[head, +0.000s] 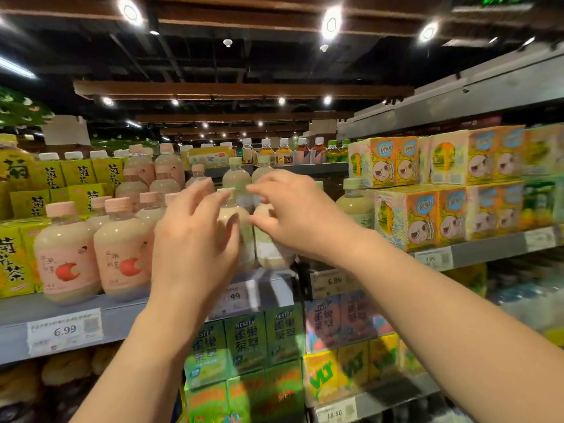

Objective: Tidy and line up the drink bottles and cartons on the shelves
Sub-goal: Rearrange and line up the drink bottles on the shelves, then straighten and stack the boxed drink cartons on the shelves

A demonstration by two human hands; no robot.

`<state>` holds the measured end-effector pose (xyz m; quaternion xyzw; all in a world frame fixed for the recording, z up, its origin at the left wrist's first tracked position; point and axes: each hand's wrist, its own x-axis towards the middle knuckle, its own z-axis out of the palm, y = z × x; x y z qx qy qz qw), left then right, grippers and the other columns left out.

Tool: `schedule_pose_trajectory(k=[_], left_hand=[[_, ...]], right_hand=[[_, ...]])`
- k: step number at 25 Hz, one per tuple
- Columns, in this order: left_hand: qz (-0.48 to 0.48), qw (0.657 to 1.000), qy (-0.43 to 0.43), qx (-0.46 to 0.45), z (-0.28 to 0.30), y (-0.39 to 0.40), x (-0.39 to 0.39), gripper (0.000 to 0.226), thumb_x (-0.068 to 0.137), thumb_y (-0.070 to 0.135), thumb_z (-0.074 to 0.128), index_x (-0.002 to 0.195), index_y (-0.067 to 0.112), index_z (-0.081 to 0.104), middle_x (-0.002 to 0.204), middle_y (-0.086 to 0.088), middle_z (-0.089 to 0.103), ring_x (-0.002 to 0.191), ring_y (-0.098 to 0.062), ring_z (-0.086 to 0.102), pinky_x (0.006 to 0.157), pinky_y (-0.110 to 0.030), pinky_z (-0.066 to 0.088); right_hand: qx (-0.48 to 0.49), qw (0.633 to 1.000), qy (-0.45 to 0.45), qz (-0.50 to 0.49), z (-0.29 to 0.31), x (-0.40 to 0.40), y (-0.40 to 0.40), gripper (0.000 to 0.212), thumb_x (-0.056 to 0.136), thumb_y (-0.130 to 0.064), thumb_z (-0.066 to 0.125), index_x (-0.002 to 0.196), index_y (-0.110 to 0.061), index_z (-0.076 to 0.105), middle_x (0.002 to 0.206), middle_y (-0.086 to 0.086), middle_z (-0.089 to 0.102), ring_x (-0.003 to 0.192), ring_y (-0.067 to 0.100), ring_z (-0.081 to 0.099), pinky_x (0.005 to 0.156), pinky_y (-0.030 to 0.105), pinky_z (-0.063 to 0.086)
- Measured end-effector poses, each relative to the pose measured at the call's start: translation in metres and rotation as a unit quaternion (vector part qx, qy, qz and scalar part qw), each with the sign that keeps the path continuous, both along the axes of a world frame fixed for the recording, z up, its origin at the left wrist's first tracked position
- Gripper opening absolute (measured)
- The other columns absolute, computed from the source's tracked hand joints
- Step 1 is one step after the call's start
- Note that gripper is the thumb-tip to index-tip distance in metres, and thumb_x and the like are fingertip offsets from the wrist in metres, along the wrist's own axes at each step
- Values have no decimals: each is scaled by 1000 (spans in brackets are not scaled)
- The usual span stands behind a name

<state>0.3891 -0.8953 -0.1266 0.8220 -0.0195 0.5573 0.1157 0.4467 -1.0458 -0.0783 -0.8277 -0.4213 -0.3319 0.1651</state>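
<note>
From the head camera, both bare arms reach up and forward to the middle shelf; the left hand point(195, 239) is held up with its back to the camera and its fingers spread apart and a little bent; it is in front of a round plastic bottle of pale creamy drink with a light green cap point(235, 230), and the thumb side looks like it touches the bottle, but the hand is blurry, so I cannot tell if it has a real hold. The right hand point(293, 215) comes in from the right; its fingers are curled loosely and partly open over a second pale bottle point(268, 242) just beside the first one; I cannot tell if it grips it.

Both bottles stand upright at the front edge of the grey metal shelf point(122, 315); to the left stand round bottles with pink caps and a red apple picture point(68, 257); further left are yellow tea cartons point(13, 257). To the right are bright cartoon drink packs point(427, 215), stacked in two layers. White price tags point(64, 331) sit on the shelf edge; below are green tea cartons point(247, 340). Above, the ceiling is dark with brown wooden beams point(238, 90) and round bright lights point(331, 24).
</note>
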Motion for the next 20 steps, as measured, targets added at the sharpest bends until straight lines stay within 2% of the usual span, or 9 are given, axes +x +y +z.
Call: schedule_pose_trajectory(k=[4, 8, 12, 16, 20], left_hand=[[-90, 994, -51, 24, 4, -53, 15, 30, 90, 25, 65, 114, 9, 69, 122, -10, 65, 111, -28, 62, 91, -33, 46], [-172, 984, -26, 46, 1, -127, 43, 32, 86, 29, 63, 110, 10, 72, 115, -8, 67, 105, -24, 64, 89, -22, 39], [-233, 970, 19, 69, -11, -199, 68, 39, 86, 40, 55, 107, 12, 72, 112, -5, 68, 103, -23, 65, 88, -25, 41], [-236, 968, 63, 61, -31, -258, 88, 35, 85, 41, 58, 102, 14, 74, 105, -1, 70, 97, -20, 67, 84, -29, 49], [-177, 977, 115, 14, -65, -284, 97, 31, 85, 38, 59, 100, 16, 74, 99, 1, 72, 97, -21, 68, 84, -27, 45]], right_hand=[[105, 994, 28, -11, -7, -5, -71, 39, 89, -34, 65, 125, -18, 65, 121, -2, 61, 96, 6, 61, 88, 24, 51], [145, 984, 57, -87, -20, 4, -156, 37, 88, -37, 67, 122, -23, 66, 117, -5, 62, 97, 2, 62, 84, 29, 55], [181, 970, 92, -136, -40, 16, -231, 35, 85, -42, 68, 117, -28, 67, 115, -9, 63, 97, 1, 63, 86, 31, 54], [190, 961, 145, -137, -64, 30, -289, 33, 86, -43, 69, 116, -30, 68, 109, -12, 63, 95, -1, 62, 87, 22, 51], [216, 944, 229, -96, -99, 52, -315, 30, 82, -34, 74, 111, -28, 71, 94, -13, 68, 81, -3, 62, 75, 10, 47]])
